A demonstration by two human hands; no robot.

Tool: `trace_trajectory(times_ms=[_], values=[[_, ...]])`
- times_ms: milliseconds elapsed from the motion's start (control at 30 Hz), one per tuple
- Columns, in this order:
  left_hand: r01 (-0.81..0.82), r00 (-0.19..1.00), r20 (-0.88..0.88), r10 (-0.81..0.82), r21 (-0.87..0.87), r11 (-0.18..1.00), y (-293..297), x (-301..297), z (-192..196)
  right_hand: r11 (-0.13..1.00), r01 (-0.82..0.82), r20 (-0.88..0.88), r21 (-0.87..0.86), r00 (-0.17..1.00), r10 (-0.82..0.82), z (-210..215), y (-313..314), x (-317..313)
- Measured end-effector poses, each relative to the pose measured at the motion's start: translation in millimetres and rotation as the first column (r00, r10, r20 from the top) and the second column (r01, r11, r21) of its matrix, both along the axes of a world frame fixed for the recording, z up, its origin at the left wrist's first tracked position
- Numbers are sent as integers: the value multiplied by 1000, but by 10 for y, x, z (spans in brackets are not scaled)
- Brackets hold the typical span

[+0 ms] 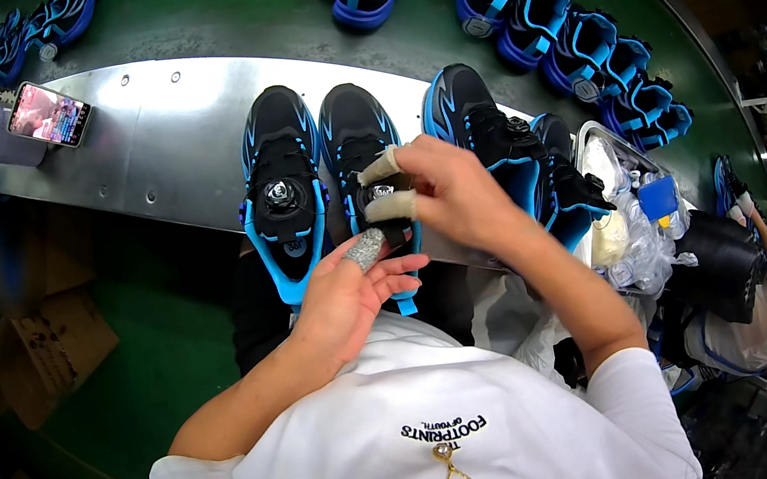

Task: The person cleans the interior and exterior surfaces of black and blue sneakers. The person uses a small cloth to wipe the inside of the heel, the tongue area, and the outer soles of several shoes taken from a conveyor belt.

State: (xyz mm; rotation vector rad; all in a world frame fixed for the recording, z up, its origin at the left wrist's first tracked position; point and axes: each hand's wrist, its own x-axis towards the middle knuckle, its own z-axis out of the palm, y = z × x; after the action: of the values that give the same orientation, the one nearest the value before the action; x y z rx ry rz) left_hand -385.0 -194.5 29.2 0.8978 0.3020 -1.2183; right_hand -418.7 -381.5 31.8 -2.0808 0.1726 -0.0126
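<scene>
Two hands are seen working on a black-and-blue sneaker (369,166) at mid-frame.

Its long axis runs up the frame, toe toward the top, on a brushed metal ledge (163,134). The round dial on the tongue is pinched by the right hand (452,192), whose fingertips (382,167) are wrapped in beige tape. The left hand (347,296), thumb capped in grey mesh, is loosely curled against the tongue's lower end. A matching sneaker (282,190) stands just beside it; a lit phone (48,114) lies upper left.
</scene>
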Motion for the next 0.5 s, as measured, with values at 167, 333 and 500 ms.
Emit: trace_trajectory(times_ms=[167, 333, 500], values=[[-33, 999, -6, 33, 83, 996, -43, -3, 15, 978, -209, -49, 7, 977, 209, 154, -165, 106], [-29, 999, 20, 28, 31, 999, -71, 9, -12, 957, -292, -99, 0, 952, 290, 50, -79, 219], [19, 1000, 0, -19, 19, 1000, -49, 41, -95, 947, -309, -158, 87, 934, 319, -11, -143, 245]])
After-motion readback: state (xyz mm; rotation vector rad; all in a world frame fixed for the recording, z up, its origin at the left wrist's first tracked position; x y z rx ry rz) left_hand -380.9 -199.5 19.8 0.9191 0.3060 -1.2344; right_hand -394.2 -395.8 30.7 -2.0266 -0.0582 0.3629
